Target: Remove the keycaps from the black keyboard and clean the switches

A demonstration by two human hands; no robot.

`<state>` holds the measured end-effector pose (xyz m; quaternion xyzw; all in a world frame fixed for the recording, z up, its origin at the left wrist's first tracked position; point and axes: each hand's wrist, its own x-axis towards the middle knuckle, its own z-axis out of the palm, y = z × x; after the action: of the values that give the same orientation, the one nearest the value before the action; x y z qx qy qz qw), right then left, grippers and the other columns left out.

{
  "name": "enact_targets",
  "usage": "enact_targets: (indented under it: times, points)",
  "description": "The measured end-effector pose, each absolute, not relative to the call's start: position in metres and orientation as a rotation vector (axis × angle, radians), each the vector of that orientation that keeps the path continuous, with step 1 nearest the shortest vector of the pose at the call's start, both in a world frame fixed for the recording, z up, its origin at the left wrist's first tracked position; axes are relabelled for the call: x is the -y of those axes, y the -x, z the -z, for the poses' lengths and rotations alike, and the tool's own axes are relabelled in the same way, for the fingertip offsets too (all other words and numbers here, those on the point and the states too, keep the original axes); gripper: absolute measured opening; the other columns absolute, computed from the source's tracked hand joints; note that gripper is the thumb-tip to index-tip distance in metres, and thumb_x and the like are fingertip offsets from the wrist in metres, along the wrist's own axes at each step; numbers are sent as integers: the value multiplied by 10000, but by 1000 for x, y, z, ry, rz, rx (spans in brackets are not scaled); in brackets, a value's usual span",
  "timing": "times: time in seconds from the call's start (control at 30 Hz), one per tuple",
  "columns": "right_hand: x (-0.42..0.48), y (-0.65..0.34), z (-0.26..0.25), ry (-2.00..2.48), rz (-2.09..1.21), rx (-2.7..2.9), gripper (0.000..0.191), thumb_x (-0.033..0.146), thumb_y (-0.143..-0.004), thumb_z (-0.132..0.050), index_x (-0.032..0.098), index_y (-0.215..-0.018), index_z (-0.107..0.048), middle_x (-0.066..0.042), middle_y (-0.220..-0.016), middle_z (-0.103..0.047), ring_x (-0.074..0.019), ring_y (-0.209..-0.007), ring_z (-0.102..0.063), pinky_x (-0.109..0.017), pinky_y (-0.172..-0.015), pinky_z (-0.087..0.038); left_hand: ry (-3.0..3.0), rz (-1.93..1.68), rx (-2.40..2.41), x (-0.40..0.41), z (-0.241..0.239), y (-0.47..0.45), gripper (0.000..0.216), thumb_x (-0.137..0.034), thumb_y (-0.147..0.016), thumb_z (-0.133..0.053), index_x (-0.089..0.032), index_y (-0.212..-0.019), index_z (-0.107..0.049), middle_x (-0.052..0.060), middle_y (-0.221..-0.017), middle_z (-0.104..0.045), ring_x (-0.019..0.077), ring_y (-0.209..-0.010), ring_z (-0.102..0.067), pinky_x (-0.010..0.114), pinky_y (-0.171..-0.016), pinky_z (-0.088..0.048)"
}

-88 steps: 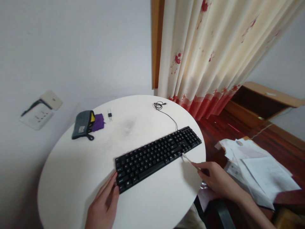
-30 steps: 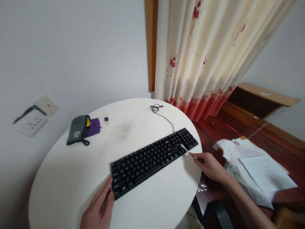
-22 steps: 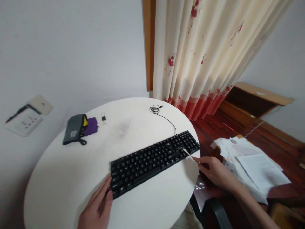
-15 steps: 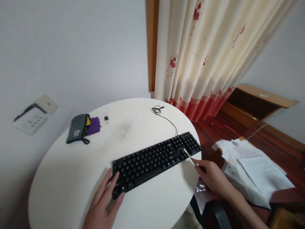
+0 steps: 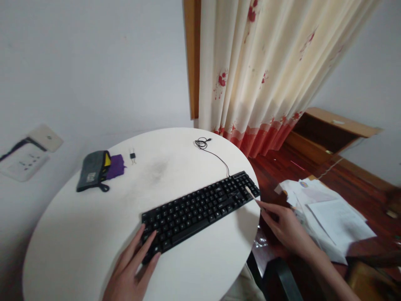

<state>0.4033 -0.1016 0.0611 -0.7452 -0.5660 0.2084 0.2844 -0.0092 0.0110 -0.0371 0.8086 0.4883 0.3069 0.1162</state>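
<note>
A black keyboard point(image 5: 200, 211) lies slantwise on the round white table point(image 5: 94, 238). My left hand point(image 5: 133, 265) rests at its left end, fingers spread, with fingertips touching the keys and the near edge. In my right hand point(image 5: 283, 223), pinched between thumb and fingers, is a thin pale stick with a wider tip, which looks like a small brush point(image 5: 249, 192). Its tip is over the number keys at the keyboard's right end; whether it touches them I cannot tell. A black cable point(image 5: 216, 155) runs from the keyboard's back to a loose coil with a plug.
A grey pouch point(image 5: 92, 171) with purple cloth point(image 5: 115, 166) at its mouth lies at the back left, beside a black binder clip point(image 5: 133, 155). Papers point(image 5: 332, 213) are heaped right of the table. A floral curtain point(image 5: 247, 83) hangs behind.
The small brush has moved slightly right across the number keys with my right hand. My left hand stays at the keyboard's left end. The whole view has shifted a little.
</note>
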Motion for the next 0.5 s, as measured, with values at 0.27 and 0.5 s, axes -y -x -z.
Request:
enact_targets:
  times: [0.27,0.5]
  points:
    - [-4,-414,-45,2090,-363,1726,429,258,-898,-480,252,-1295,-642,-36,-836,-747,-203,-714,-656,-282,-675,-465,-2380,-892,-1433,-11,36,8,524,-435,-897,-534,-348,-1410,-476,-2,-1563,-339,289,-1371,-425,484,-1141,-359]
    - [40,-424,-40,2063,-522,1730,447,278,-898,-468,226,-1312,-628,-76,-1023,-755,-243,-854,-696,-315,-769,-491,-2349,-903,-1452,-9,35,7,533,-457,-885,-547,-341,-1402,-491,1,-1557,-354,289,-1367,-430,461,-1149,-357]
